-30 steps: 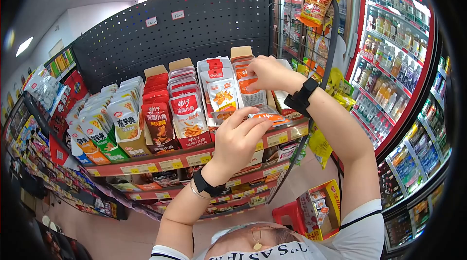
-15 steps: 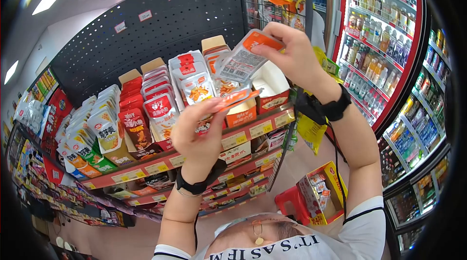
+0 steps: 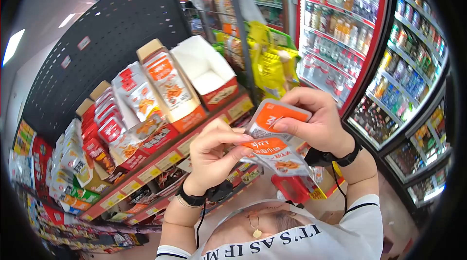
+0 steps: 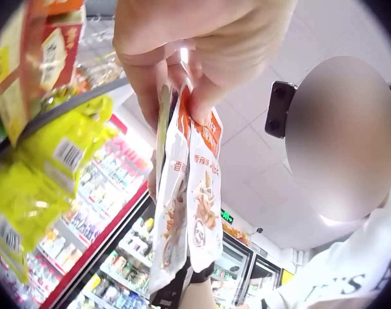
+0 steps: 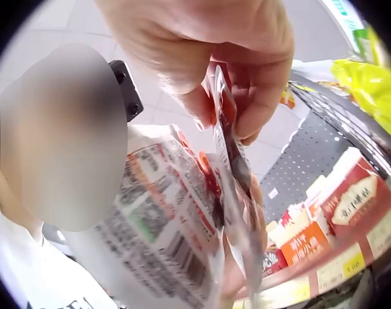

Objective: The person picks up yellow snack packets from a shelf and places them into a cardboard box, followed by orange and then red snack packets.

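The rear packet [image 3: 271, 115] has come down close to your left hand [image 3: 209, 152]. Your right hand [image 3: 315, 120] pinches it; your left fingers [image 3: 228, 138] pinch the front packet [image 3: 283, 155].

Small print on one packet [image 5: 160, 222] is blurred — the shirt [image 3: 335, 240] is cut off below.

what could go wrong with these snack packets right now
Slipping: the left hand pinches at least two packets near their tops, so one could slide out.

Knocking: the right hand holds another packet close by; bringing them together might push one loose.

Dropping: everything is held out past the shelf edge, so a lost packet would probably land on the floor.
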